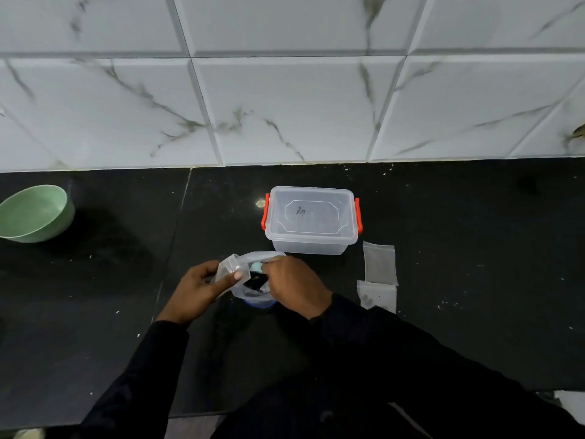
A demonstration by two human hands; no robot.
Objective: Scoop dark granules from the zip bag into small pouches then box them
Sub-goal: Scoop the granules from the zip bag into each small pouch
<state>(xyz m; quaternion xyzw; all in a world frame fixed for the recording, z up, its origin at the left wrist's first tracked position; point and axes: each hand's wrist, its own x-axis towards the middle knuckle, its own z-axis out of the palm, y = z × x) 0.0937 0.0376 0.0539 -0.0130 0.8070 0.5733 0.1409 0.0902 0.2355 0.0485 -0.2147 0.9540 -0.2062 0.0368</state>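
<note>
On the black counter stands a clear zip bag (253, 294) with dark granules (258, 282) inside, its mouth open upward. My left hand (199, 288) pinches a small clear pouch (229, 267) at the bag's left rim. My right hand (292, 285) grips a pale blue scoop (256, 266) at the bag's mouth, fingers curled round it. Just behind stands a clear plastic box (311, 221) with orange latches, its lid on. Two small pouches (380, 277) lie flat to the right of my right hand.
A green bowl (34, 213) sits at the far left of the counter. A marbled tile wall (285, 90) rises behind the counter. My dark sleeves cover the near edge.
</note>
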